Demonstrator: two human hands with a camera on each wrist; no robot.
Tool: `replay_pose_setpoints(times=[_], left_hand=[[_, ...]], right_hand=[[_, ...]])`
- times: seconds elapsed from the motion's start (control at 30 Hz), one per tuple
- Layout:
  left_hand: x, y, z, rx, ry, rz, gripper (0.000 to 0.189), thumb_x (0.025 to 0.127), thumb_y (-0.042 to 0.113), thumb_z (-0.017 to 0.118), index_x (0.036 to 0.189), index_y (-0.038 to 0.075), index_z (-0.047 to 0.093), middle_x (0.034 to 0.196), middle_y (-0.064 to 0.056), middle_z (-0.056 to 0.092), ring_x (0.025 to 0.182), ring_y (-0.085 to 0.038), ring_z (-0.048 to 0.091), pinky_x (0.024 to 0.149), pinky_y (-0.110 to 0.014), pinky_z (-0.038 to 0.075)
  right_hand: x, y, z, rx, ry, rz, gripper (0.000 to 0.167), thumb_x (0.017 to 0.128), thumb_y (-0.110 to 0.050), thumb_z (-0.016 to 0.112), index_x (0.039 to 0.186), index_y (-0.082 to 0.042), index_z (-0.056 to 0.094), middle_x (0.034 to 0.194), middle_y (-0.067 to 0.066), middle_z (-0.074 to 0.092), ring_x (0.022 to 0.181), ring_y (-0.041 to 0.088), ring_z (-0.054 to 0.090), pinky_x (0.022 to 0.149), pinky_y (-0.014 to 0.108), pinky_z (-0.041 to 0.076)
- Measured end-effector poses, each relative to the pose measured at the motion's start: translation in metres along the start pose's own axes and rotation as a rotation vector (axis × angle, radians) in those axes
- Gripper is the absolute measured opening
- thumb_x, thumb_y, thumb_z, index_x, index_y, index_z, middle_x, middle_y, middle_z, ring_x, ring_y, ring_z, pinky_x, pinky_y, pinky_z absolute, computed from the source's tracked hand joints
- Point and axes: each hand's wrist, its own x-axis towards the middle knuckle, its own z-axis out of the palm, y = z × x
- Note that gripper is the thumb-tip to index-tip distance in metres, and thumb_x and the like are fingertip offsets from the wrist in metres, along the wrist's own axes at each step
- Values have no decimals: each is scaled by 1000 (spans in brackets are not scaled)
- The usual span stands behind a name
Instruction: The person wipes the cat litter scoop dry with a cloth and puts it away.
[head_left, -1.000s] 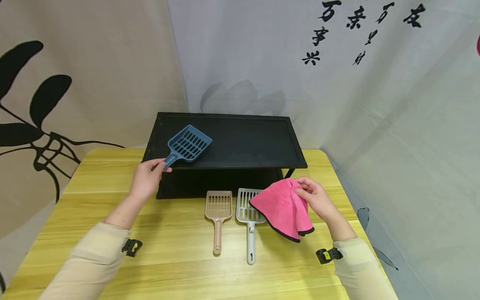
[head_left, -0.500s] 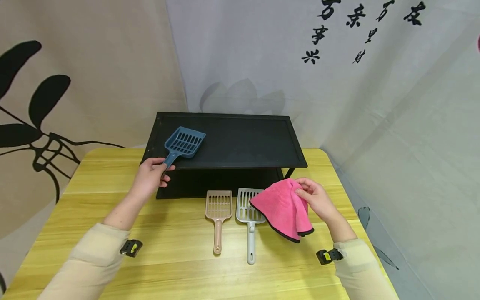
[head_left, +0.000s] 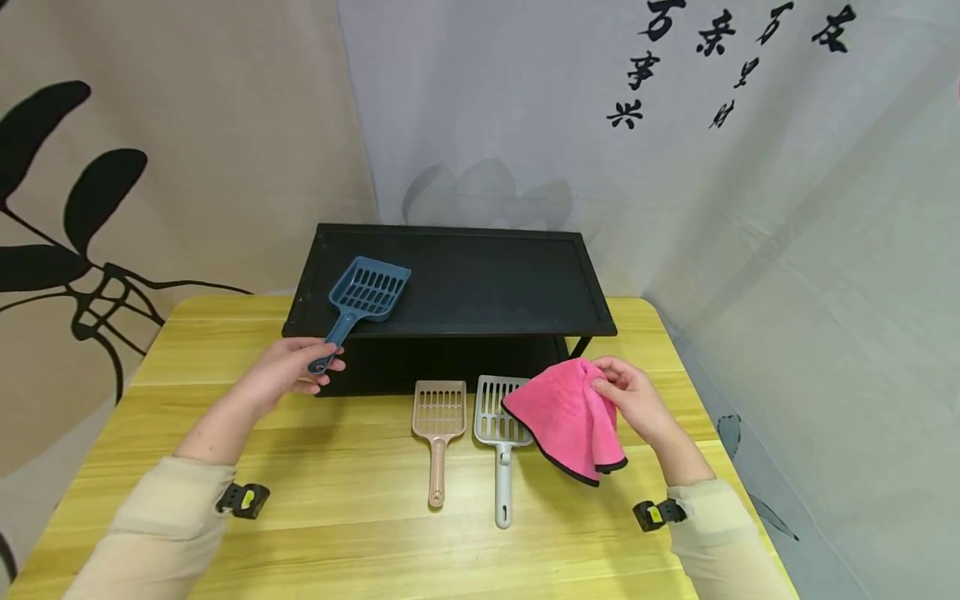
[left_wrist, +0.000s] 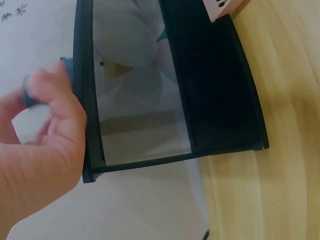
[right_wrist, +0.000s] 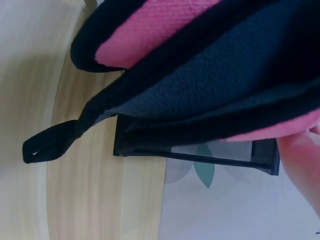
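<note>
Closest to me on the desk (head_left: 360, 533), the grey scoop (head_left: 503, 457) and the beige scoop (head_left: 438, 442) lie side by side, handles toward me. Over the grey one's right edge hangs the pink cloth (head_left: 562, 417), pinched in my right fingers (head_left: 615, 365); I can't tell whether they touch, but a sideways sweep of the hem could catch the slots and drag that scoop into its neighbour. Beyond, my left fingers (head_left: 311, 353) pinch the blue scoop (head_left: 352, 312) near its handle's end, head out over the black shelf (head_left: 487, 283). Held so far back, it could twist and knock the shelf's front edge. Past that edge, the top offers open room rightward, with the backdrop (head_left: 480, 100) behind.
</note>
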Motion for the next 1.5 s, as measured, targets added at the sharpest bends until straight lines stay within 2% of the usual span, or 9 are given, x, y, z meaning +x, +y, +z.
replay_pose_setpoints(times=[0.1,0.23,0.53,0.7,0.8,0.9,1.2,1.37,1.5], left_hand=[[2,-1,-1,2,-38,-12,49,100,28,41,130,-10,43,81,13,63,59,-1,48,53,-14,42],[5,-2,1,-51,-48,-4,47,101,26,40,130,-11,41,81,12,61,57,1,43,50,-13,38],[13,1,10,-164,20,11,51,100,30,41,133,-9,38,83,13,60,61,1,46,57,-11,45],[15,2,12,-242,-35,5,54,98,30,48,134,-8,37,86,15,63,70,1,55,67,-11,49],[16,-1,12,-237,-113,-4,57,97,27,50,137,-10,33,88,15,65,72,0,57,69,-13,50],[16,-3,13,-210,-141,-8,56,97,25,50,137,-11,34,88,14,66,69,-1,55,66,-13,49],[22,-6,19,-164,-58,21,55,98,33,47,136,-5,39,86,16,62,70,0,51,66,-13,48],[26,-6,20,-144,-35,-3,43,97,39,48,117,2,54,83,14,63,69,-2,52,64,-14,48],[30,-7,21,-120,-30,-36,42,96,45,46,106,5,58,82,11,62,68,-4,53,63,-15,48]], right_hand=[[1,-1,2,-1,-12,-1,30,94,-5,53,117,13,47,88,-18,60,82,4,56,75,16,49],[3,-1,5,9,-25,-5,30,94,-5,52,117,13,47,89,-18,61,83,4,56,75,16,49],[4,0,4,-10,-33,-3,30,94,-6,53,116,12,48,89,-17,61,82,4,56,75,15,49],[2,0,0,-15,-27,3,24,94,-9,54,113,6,51,90,-17,61,81,4,57,74,16,49],[0,1,-3,-22,-16,-11,18,94,-8,54,109,1,54,89,-18,61,80,3,57,73,15,49],[-2,2,-5,-29,-11,-17,19,94,-7,53,110,3,53,89,-18,61,81,3,57,73,15,49],[-4,4,-1,-24,-28,28,31,94,-10,54,117,10,49,91,-16,61,83,5,57,75,17,50],[-4,6,-1,3,-31,16,21,94,-10,54,112,1,54,90,-16,62,81,5,58,73,18,50],[-4,6,-2,15,-33,12,16,94,-11,54,109,-5,56,90,-16,63,80,5,58,72,18,51]])
